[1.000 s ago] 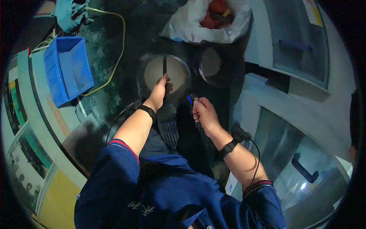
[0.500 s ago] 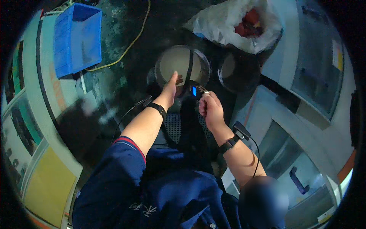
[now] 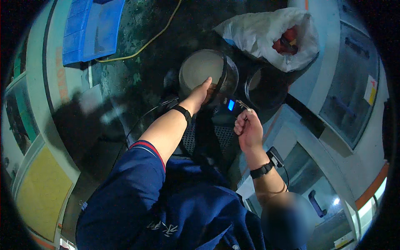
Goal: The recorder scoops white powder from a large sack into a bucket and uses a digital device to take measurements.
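A round bucket (image 3: 203,68) of pale grey material stands on the dark floor in front of me. A dark band crosses its right side. My left hand (image 3: 201,96) is over its near edge, thumb stretched out and fingers apart, partly in shadow; whether it touches the bucket I cannot tell. To the right, my right hand (image 3: 250,127) is closed round the metal loop of a small dark device with a lit blue screen (image 3: 231,105), which looks like a hanging scale. What hangs below the device is lost in the dark.
A second dark bucket (image 3: 271,89) stands right of the first. Behind it lies an open white sack (image 3: 266,35) with reddish contents. A blue crate (image 3: 100,35) and a yellow hose (image 3: 156,36) are at the far left. Pale machine cabinets (image 3: 310,143) flank both sides.
The view has shifted, so the surroundings sit differently in the picture. My right hand and the device are farther from the left hand and the bucket, to the right.
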### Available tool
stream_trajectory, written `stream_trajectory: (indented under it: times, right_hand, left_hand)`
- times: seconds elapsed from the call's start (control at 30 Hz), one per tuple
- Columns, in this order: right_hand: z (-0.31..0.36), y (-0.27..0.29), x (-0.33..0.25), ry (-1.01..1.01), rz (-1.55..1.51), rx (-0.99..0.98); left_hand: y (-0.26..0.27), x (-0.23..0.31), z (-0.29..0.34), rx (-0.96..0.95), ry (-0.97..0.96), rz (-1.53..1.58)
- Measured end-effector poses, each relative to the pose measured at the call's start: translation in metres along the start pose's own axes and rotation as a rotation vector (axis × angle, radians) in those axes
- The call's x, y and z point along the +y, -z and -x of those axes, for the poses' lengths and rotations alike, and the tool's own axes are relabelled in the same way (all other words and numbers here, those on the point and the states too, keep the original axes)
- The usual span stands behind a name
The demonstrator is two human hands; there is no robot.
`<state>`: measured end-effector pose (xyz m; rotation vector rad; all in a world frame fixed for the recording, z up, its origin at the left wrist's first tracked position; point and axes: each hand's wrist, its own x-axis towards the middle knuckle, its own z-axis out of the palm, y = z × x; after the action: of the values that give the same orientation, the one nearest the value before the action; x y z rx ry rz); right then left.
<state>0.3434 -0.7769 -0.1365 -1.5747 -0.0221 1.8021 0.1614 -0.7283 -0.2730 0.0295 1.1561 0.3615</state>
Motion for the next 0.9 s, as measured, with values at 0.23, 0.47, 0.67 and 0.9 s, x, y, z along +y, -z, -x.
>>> stream_trajectory:
  times: [0.23,0.47,0.67,0.9]
  right_hand:
    - [0.003,-0.008,-0.011,0.025,0.036,0.014]
    - [-0.007,0.0,-0.004,0.023,0.076,0.025]
    - [-0.017,-0.005,0.012,-0.025,0.051,0.042]
    - [-0.008,-0.021,0.016,-0.117,-0.062,-0.042]
  left_hand:
    - [0.01,-0.011,-0.008,0.059,-0.093,-0.016]
    - [0.011,-0.008,-0.011,0.022,-0.043,0.037]
    - [0.003,-0.007,-0.008,0.06,-0.075,-0.027]
    - [0.02,-0.021,-0.034,-0.033,0.031,-0.009]
